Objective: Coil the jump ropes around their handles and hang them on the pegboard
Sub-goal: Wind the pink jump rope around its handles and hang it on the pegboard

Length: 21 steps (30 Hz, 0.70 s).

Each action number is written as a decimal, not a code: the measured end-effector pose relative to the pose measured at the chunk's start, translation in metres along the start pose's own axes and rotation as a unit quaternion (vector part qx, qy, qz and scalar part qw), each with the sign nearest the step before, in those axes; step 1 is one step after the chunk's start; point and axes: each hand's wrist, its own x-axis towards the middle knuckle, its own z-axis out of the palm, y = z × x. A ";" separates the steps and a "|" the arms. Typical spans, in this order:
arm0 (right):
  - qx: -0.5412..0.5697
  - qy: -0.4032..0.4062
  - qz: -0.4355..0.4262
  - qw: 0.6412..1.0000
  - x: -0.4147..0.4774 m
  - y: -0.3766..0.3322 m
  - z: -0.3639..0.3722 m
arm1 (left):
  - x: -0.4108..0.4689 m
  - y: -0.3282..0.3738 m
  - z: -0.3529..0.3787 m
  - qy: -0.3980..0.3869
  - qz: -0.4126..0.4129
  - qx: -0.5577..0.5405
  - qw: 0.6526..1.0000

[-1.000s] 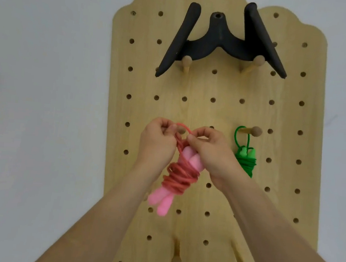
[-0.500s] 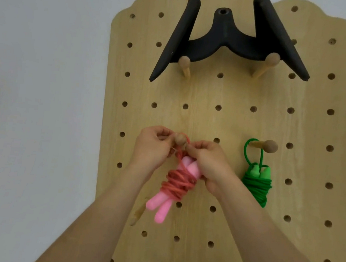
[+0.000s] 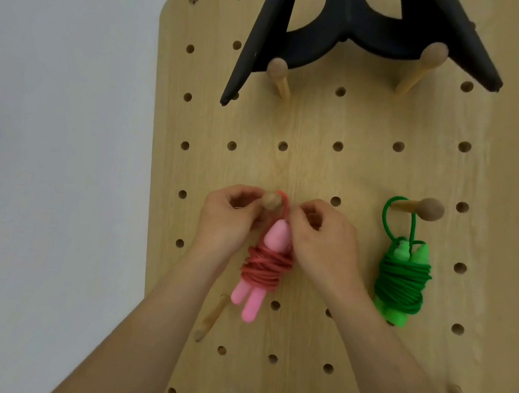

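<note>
Nearest to me, both forearms reach up to the middle of the pegboard (image 3: 334, 172). The left hand (image 3: 226, 221) has its fingers curled close against the round knob of a wooden peg (image 3: 272, 200). It seems to pinch one side of the red loop there, but the cord under its fingers is hidden from me. The right hand (image 3: 324, 238) is also curled, and its thumb and fingertips pinch the cord just beside the peg on the other side.

Between the two hands hangs the pink jump rope (image 3: 268, 267). Its red cord is wound around the two pink handles, and the free loop goes up and over the peg, behind the knob. So I judge that the coiling of this rope is finished and the step in hand is the hanging.

The next move, as I see it, is to make sure the loop sits on the shaft of the peg and not on the knob. Then both hands should let go slowly, so that the bundle takes its own weight without slipping off or unwinding.

Further to the right, the green jump rope (image 3: 401, 281) already hangs coiled from its own peg (image 3: 429, 209), well apart from the hands. At the top of the board a black holder (image 3: 364, 37) rests on two more pegs
</note>
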 end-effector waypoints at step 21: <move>-0.076 -0.516 0.117 0.845 -0.295 -0.021 0.013 | -0.332 -0.108 -0.207 -0.143 -0.168 0.085 0.972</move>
